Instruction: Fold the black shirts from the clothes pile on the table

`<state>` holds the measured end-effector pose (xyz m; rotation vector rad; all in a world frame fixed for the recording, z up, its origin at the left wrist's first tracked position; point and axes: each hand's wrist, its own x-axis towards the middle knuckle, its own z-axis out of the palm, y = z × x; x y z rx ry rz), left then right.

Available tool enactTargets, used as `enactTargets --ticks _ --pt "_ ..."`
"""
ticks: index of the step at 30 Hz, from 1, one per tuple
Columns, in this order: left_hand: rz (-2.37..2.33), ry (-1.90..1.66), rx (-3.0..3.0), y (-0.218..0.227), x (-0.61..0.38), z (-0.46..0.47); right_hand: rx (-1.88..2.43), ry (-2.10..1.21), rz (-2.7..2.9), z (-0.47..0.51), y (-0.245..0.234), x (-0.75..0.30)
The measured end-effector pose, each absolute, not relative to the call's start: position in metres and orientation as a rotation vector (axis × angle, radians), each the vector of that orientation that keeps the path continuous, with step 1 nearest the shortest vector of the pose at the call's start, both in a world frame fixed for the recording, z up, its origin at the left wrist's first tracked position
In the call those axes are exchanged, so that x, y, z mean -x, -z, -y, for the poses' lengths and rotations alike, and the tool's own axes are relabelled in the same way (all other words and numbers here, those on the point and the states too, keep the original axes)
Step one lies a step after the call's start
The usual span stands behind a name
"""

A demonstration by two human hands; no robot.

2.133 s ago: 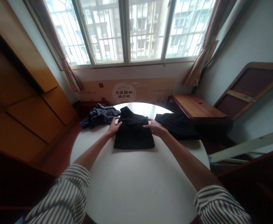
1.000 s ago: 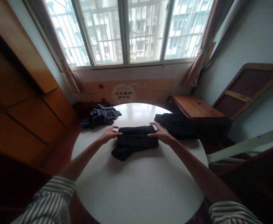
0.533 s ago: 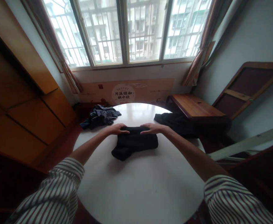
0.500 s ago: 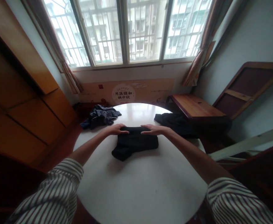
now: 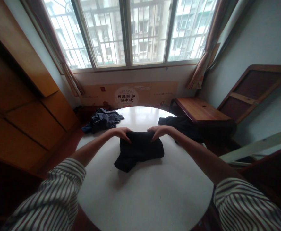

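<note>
A folded black garment [image 5: 140,147] is in the middle of the white round table [image 5: 145,195], with one part sticking out toward its near left corner. My left hand [image 5: 123,132] grips the garment's far left edge, thumb on the near side and fingers behind it. At the far right edge my right hand [image 5: 157,131] pinches the cloth in the same way. The fingertips of both hands are hidden behind the fabric. What kind of garment it is, I cannot tell from the fold.
A crumpled dark grey and blue pile of clothing [image 5: 104,119] lies at the table's far left. More black clothing [image 5: 181,126] spreads over the far right edge. Behind it stands a low wooden table [image 5: 203,109]; a window [image 5: 145,32] is beyond.
My hands have gone from resting flat with outstretched fingers to gripping the garment's far edge. The right hand has shifted right, and the far edge looks slightly raised.
</note>
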<state>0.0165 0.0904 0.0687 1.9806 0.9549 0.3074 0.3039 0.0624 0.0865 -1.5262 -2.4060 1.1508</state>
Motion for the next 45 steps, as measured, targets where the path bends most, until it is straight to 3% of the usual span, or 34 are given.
enactTargets --ticks 4,9,12,21,25,32,37,45 --pt "-0.941 -0.274 -2.155 -0.104 -0.013 -0.089 1.387 -0.891 2.457 -0.051 -0.106 -0.308" --pt "-1.104 -0.816 -2.507 -0.16 -0.015 -0.091 1.287 -0.333 2.24 -0.041 -0.151 -0.314" --pt "-1.058 -0.942 -2.716 -0.158 -0.02 -0.077 1.189 -0.173 2.191 -0.032 -0.152 -0.314" --pt "-0.954 -0.381 -3.086 -0.022 -0.006 0.043 1.105 -0.518 2.475 0.062 -0.023 -0.33" --pt "-1.013 -0.463 -2.901 -0.028 -0.001 0.058 1.066 -0.535 2.453 0.079 -0.03 -0.34" --pt "-1.396 -0.698 -2.537 -0.05 -0.006 0.002 1.197 -0.587 2.19 0.026 -0.049 -0.337" --pt "-1.406 -0.693 -2.384 -0.044 0.004 -0.01 1.552 -0.397 2.104 0.001 -0.031 -0.338" --pt "-1.21 -0.95 -1.942 -0.048 -0.002 -0.017 1.468 -0.494 1.904 0.004 -0.034 -0.333"
